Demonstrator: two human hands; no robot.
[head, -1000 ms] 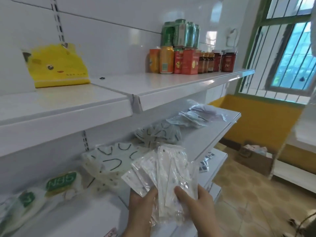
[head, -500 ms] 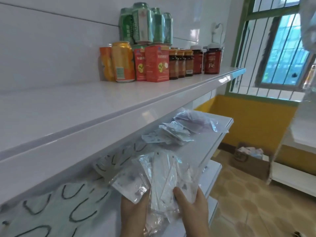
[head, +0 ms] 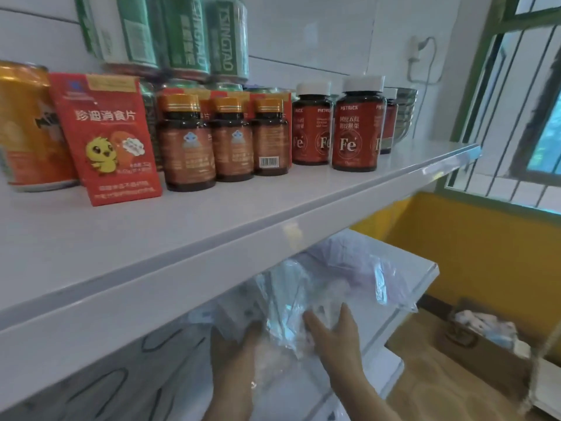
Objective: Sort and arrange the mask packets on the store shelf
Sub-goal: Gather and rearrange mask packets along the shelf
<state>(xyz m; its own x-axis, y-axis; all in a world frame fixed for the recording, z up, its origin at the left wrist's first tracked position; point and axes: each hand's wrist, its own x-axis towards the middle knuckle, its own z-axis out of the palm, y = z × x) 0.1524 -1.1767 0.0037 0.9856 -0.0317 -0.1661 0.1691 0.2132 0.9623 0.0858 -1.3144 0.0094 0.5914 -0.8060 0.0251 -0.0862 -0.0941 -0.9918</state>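
Low in the frame's centre, a person's two bare hands are reaching under a white upper shelf (head: 212,238) toward a heap of clear mask packets (head: 291,299) lying on the middle shelf (head: 425,275). Fingers of the right hand (head: 334,332) are lying straight and spread, pressing flat against the crinkled plastic. Just left of it, the left hand (head: 233,344) is touching the same bundle from the other side, though blur is making it impossible to tell whether its grip is curling round the packets or merely resting on them. More packets are spilling toward the shelf's right end, under a loose, faintly purple plastic bag (head: 364,259). At lower left, white masks with dark ear loops (head: 158,338) are showing beneath the upper shelf's edge.

Farther back, goods are standing in a row on the upper shelf: an orange can (head: 27,126) at the left edge, a red box with a yellow chick (head: 106,138), three brown bottles with gold caps (head: 230,138), and red-labelled bottles marked "Fe" (head: 355,132) with white lids. Green cans (head: 188,34) are stacking up behind them, against the white wall.

At lower right, a cardboard box (head: 485,350) is sitting on the tiled floor below a yellow wall, with a barred, green-framed window (head: 531,101) filling the upper right.
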